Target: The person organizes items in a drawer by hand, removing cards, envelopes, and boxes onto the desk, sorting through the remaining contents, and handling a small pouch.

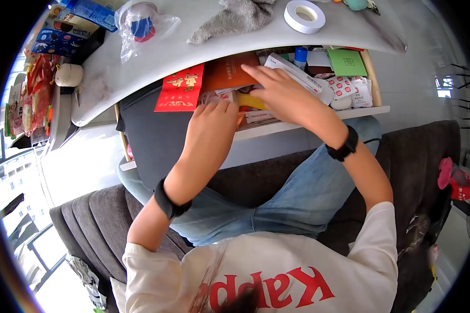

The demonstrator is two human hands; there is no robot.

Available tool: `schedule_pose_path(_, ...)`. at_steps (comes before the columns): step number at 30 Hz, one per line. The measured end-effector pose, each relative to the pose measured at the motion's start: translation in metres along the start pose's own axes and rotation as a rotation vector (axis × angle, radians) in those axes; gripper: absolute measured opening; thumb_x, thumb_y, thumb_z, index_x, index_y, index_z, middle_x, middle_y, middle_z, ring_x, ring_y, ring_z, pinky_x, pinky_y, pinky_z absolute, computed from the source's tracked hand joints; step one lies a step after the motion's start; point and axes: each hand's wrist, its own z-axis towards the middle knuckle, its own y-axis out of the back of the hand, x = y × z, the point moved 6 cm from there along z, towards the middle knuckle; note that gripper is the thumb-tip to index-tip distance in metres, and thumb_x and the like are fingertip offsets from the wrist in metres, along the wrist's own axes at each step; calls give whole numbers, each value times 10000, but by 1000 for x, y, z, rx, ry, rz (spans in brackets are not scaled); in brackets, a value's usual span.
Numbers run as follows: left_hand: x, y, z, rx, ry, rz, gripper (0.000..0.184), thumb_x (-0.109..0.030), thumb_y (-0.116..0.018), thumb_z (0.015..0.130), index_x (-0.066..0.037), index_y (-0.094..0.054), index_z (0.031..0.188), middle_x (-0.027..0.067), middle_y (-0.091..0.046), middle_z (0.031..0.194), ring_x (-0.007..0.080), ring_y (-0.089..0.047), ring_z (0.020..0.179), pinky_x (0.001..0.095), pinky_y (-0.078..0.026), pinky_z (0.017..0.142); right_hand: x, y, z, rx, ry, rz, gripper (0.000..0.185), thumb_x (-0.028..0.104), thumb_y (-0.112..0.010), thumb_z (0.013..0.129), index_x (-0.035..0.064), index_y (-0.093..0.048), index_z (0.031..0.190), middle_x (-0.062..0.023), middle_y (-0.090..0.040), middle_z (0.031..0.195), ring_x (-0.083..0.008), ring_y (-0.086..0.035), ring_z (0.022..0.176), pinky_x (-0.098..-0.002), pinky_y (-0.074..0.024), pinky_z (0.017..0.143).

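Note:
Both of my hands are inside the open drawer [297, 121]. My left hand [212, 133] reaches down beside a red envelope [181, 87], its fingertips dipping among small packets and hidden from view. To the right, my right hand [284, 96] has its fingers apart over an orange-brown booklet [227, 72], index finger stretched across it. Below the right hand a yellow item [250, 101] shows in part. A white box [297, 75] lies right beside that hand, near a blue-capped tube [301, 56] and a green card [347, 62].
A dark grey case [154, 133] fills the drawer's left side. On the white tabletop [209, 50] above lie a tape roll [304, 16], a grey cloth [234, 22] and a plastic bag [141, 31]. My legs are under the drawer.

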Motion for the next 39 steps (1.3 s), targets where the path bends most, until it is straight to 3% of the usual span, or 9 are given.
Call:
schedule_pose_path(5, 1, 10, -27, -5, 83, -196, 89, -90, -590, 813, -48, -527, 861, 107, -605, 824, 315, -577, 817, 388, -453, 760, -12, -25, 12, 70, 48, -167, 241, 66, -561, 785, -2, -650, 998, -168, -353, 1415, -298, -301, 1329, -421, -255, 1081)
schedule_pose_path(11, 16, 13, -49, -41, 138, -326, 150, -31, -624, 759, -47, -539, 881, 105, -625, 840, 315, -584, 846, 386, -454, 771, -13, -28, 6, -7, 44, -164, 323, 79, -514, 814, -27, -594, 1108, -132, -418, 1379, -281, -345, 1300, -425, -230, 1099)
schedule_pose_path(17, 24, 16, -57, -107, 158, -423, 171, -17, -625, 749, -40, -555, 903, 111, -634, 859, 313, -592, 851, 386, -461, 766, -1, -4, -8, -34, 90, -42, 357, 109, -556, 831, -37, -547, 1157, -131, -482, 1310, -246, -421, 1243, -436, -254, 1088)
schedule_pose_path(24, 32, 15, -58, -162, 182, -435, 108, -50, -612, 800, -26, -552, 886, 127, -630, 836, 330, -596, 795, 385, -466, 735, 2, 71, -25, -197, -7, 45, 398, 90, -603, 820, -24, -515, 1191, -93, -498, 1303, -259, -505, 1145, -354, -420, 950)
schedule_pose_path(27, 34, 16, -58, -158, 205, -433, 99, -68, -609, 817, -25, -553, 888, 129, -630, 835, 330, -597, 783, 375, -468, 726, 2, 97, -33, -318, 31, -72, 334, 101, -587, 828, -29, -545, 1133, -111, -538, 1222, -265, -537, 1076, -366, -432, 919)
schedule_pose_path(31, 33, 21, -57, -208, 226, -461, 76, -58, -603, 809, -24, -555, 858, 132, -606, 766, 309, -580, 733, 371, -459, 702, -7, 118, -46, -318, -134, 36, 313, 107, -638, 812, 24, -583, 1109, -92, -566, 1211, -265, -532, 1092, -335, -430, 873)
schedule_pose_path(32, 33, 22, -56, -248, 215, -472, 65, -49, -601, 803, -22, -555, 840, 132, -594, 730, 300, -571, 706, 374, -453, 689, -7, 121, -50, -419, -97, -44, 264, 73, -641, 809, 33, -603, 1067, -65, -597, 1127, -203, -567, 976, -286, -433, 810)
schedule_pose_path(35, 37, 16, -57, -243, 250, -504, 80, -61, -609, 805, -26, -559, 856, 137, -597, 744, 307, -574, 697, 377, -457, 663, -21, 118, -50, -266, -358, 366, 243, 53, -648, 789, 33, -631, 1031, -89, -626, 1007, -190, -585, 860, -260, -461, 786)
schedule_pose_path(39, 34, 17, -54, -173, 317, -715, 95, -61, -612, 812, -15, -555, 872, 143, -617, 809, 307, -608, 742, 359, -479, 664, -29, 104, -50, -333, -273, 528, 220, 34, -638, 798, 27, -639, 1018, -31, -639, 912, -91, -564, 789, -219, -448, 736)
